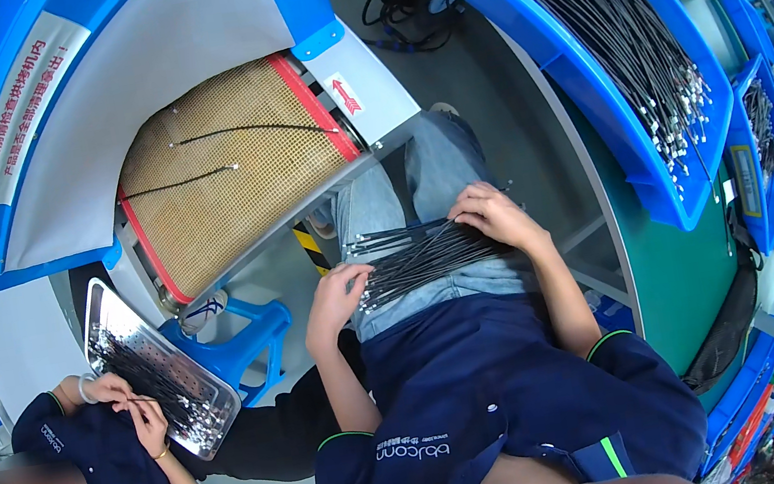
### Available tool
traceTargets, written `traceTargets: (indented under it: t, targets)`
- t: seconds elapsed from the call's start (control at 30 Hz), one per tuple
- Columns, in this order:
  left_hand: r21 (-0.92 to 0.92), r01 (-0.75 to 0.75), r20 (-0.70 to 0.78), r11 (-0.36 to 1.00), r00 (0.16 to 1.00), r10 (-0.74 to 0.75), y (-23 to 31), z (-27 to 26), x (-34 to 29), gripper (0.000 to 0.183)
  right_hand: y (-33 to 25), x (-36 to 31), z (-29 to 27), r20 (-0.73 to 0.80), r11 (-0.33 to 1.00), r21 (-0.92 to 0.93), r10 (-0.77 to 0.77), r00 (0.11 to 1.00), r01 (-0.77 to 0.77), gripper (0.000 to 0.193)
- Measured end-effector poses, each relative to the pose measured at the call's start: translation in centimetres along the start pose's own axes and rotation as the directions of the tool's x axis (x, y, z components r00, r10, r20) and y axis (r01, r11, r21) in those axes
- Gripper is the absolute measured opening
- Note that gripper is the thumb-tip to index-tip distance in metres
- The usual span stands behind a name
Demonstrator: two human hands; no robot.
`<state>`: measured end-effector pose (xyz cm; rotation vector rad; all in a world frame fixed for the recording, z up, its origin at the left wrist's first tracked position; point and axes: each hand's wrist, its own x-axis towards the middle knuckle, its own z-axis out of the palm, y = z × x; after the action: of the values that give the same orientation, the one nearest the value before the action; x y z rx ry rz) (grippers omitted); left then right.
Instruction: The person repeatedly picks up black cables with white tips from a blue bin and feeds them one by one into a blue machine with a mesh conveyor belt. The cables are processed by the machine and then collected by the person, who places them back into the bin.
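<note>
A bundle of thin black cables point(431, 265) with small pale end connectors lies across my lap, on my light blue jeans. At the bundle's left ends is my left hand point(336, 303), its fingers curled in and pinched on cable ends. My right hand point(496, 215) rests over the right part of the bundle, thumb and fingers closed on a cable near its far side. A few cables lie slightly apart from the rest along that far side. How many each hand grips is hidden by the fingers.
Ahead at left, a mesh conveyor belt point(235, 180) carries two black cables out of a blue-and-white machine point(122, 102). At right, a blue bin point(695, 142) full of cables stands on a green table point(664, 299). At left, a co-worker handles cables over a metal tray point(221, 410) near a blue stool point(259, 328).
</note>
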<state>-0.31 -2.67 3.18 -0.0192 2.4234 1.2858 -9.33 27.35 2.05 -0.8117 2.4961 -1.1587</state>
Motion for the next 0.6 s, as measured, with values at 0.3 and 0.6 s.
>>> traceTargets:
  t: [0.3, 0.6]
  targets:
    - [-0.068, 0.051, -0.065, 0.996, 0.996, -0.055, 1.2, -0.2, 0.1, 0.017, 0.2, -0.3, -1.1, -0.015, 0.99, 0.08, 0.114, 0.993, -0.113, 0.011]
    - [0.032, -0.175, -0.191, 0.984, 0.965, 0.178, 4.0, 0.5, 1.5, 0.011, -3.9, 1.7, -1.0, 0.028, 0.987, 0.072, -0.144, 0.989, 0.141, 0.025]
